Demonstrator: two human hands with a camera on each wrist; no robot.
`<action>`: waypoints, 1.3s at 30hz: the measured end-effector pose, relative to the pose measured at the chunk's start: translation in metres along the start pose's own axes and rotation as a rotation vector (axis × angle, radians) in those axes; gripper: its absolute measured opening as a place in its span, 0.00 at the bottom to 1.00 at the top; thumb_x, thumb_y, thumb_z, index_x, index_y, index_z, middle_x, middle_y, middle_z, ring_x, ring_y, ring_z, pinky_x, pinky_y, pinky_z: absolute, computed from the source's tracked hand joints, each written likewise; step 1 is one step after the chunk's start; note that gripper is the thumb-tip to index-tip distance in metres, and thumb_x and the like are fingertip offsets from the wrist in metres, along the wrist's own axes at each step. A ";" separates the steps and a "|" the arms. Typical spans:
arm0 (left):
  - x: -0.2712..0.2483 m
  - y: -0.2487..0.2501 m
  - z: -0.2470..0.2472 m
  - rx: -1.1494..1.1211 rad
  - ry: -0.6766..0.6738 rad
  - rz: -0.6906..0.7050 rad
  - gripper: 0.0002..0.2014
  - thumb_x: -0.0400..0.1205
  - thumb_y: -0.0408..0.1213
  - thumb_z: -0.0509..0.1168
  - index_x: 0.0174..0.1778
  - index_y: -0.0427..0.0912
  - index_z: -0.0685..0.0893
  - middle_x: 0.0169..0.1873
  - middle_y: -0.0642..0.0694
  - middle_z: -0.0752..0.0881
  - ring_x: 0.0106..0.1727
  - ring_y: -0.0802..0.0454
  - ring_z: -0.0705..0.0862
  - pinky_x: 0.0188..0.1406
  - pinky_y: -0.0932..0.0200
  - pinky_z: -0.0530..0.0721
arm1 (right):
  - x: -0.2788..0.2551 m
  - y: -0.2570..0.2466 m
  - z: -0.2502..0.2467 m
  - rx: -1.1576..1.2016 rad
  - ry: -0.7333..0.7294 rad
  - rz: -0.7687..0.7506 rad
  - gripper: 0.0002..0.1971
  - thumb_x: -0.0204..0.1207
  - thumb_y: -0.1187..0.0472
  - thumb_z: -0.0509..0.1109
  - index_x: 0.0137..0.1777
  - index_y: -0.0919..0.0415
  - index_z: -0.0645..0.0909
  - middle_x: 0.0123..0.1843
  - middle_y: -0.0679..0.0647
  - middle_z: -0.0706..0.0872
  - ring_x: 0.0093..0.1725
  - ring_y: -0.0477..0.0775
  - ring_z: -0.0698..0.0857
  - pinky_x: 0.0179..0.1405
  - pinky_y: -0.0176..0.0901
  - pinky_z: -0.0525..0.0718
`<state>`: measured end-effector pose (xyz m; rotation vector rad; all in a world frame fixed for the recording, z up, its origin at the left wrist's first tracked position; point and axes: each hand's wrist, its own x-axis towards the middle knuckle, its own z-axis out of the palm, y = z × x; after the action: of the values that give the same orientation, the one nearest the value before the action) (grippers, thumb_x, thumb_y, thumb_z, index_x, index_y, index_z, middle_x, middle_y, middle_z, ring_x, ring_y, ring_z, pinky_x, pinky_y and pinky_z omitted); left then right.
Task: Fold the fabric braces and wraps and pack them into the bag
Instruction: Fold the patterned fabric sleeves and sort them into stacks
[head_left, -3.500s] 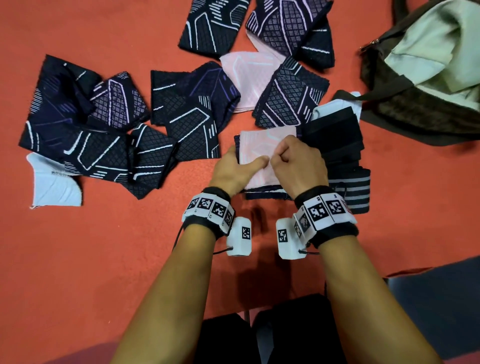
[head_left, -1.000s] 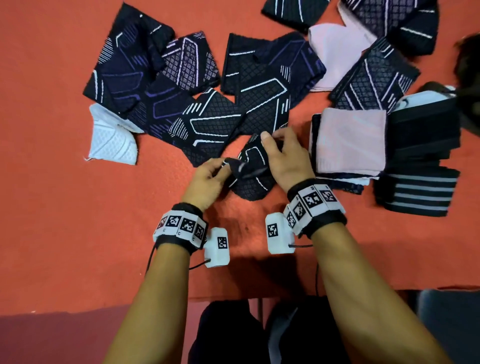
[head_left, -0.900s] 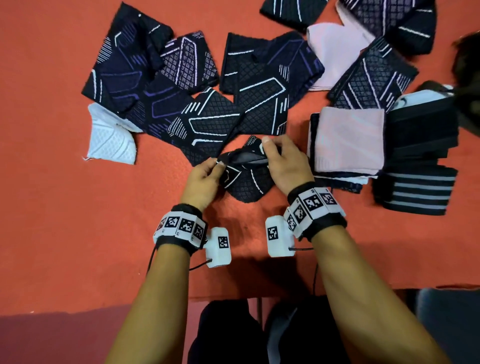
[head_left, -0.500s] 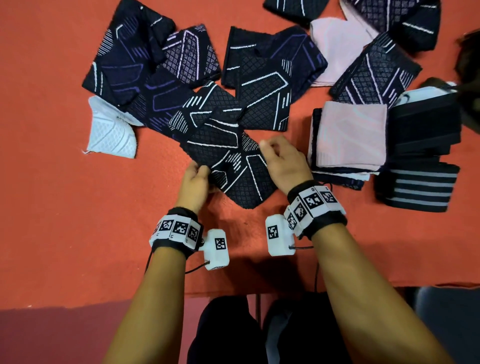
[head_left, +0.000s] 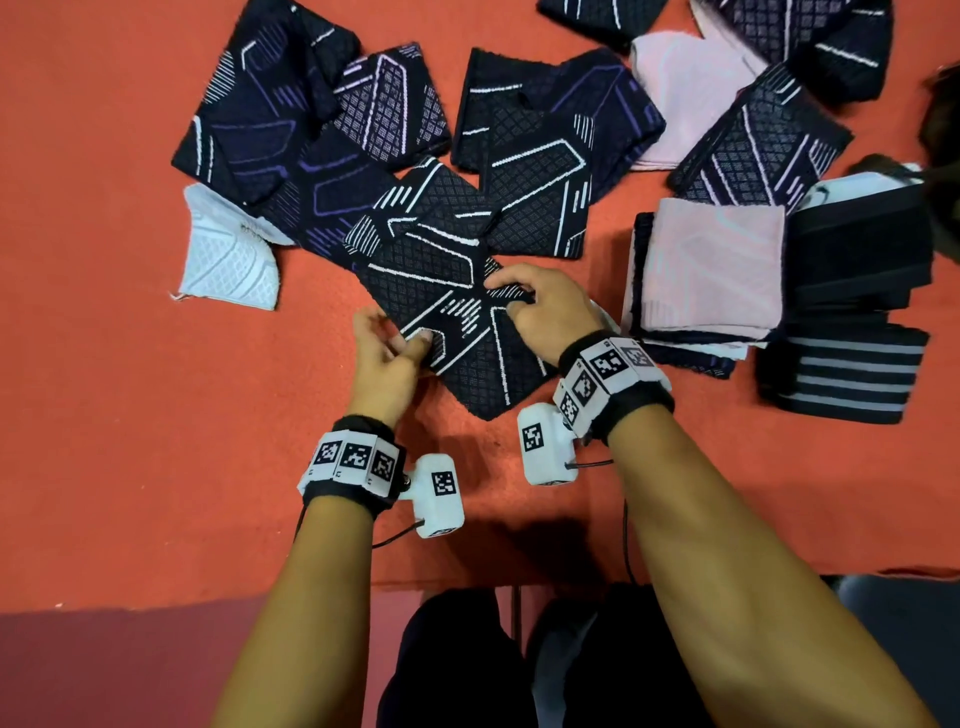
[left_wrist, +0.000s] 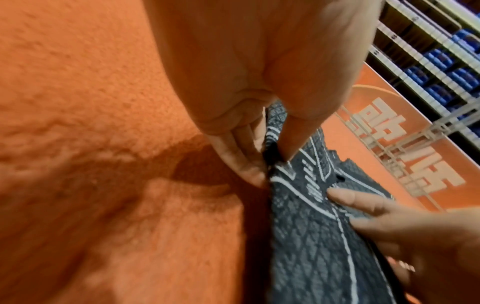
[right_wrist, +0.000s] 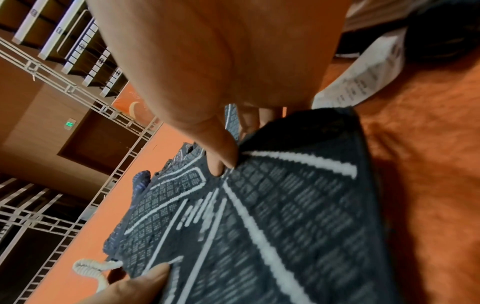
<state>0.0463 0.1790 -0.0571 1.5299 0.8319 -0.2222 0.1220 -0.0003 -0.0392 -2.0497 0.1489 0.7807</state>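
Head view: a black brace (head_left: 457, 317) lies flat between both hands on an orange cloth (head_left: 130, 415).
Left hand (head_left: 384, 358) pinches its near-left edge, thumb on top; right hand (head_left: 545, 312) pinches its right edge with curled fingers; the knit is diamond-textured with white lines; a folded pink wrap (head_left: 711, 265) tops a stack just right; more dark braces (head_left: 530, 156) lie scattered beyond; shelving shows in the wrist views.

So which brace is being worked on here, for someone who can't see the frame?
On the orange table, find the person's two hands. The black brace with white lines lies between them, left hand and right hand each pinching an edge; no other brace is being touched.
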 end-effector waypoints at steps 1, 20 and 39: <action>-0.001 0.002 -0.003 -0.004 0.010 0.049 0.20 0.84 0.25 0.65 0.59 0.55 0.68 0.34 0.39 0.79 0.37 0.46 0.79 0.40 0.51 0.85 | 0.000 0.002 0.000 0.042 -0.031 0.000 0.25 0.75 0.72 0.65 0.62 0.42 0.87 0.61 0.41 0.86 0.57 0.41 0.83 0.67 0.37 0.78; -0.001 0.028 -0.016 0.001 -0.229 -0.004 0.25 0.75 0.16 0.71 0.65 0.39 0.84 0.43 0.54 0.93 0.46 0.60 0.89 0.54 0.67 0.86 | -0.020 0.008 -0.015 0.250 0.056 -0.155 0.19 0.68 0.71 0.81 0.49 0.45 0.89 0.37 0.46 0.80 0.37 0.41 0.79 0.49 0.30 0.80; -0.011 0.044 -0.021 0.132 -0.274 0.183 0.08 0.76 0.22 0.73 0.50 0.31 0.88 0.53 0.42 0.88 0.56 0.60 0.86 0.59 0.68 0.79 | -0.052 0.017 -0.011 -0.041 0.093 -0.331 0.10 0.75 0.61 0.73 0.47 0.47 0.74 0.75 0.41 0.78 0.74 0.48 0.75 0.70 0.64 0.78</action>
<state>0.0587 0.1980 -0.0128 1.6446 0.4657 -0.3483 0.0794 -0.0282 -0.0173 -2.0784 -0.1533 0.4874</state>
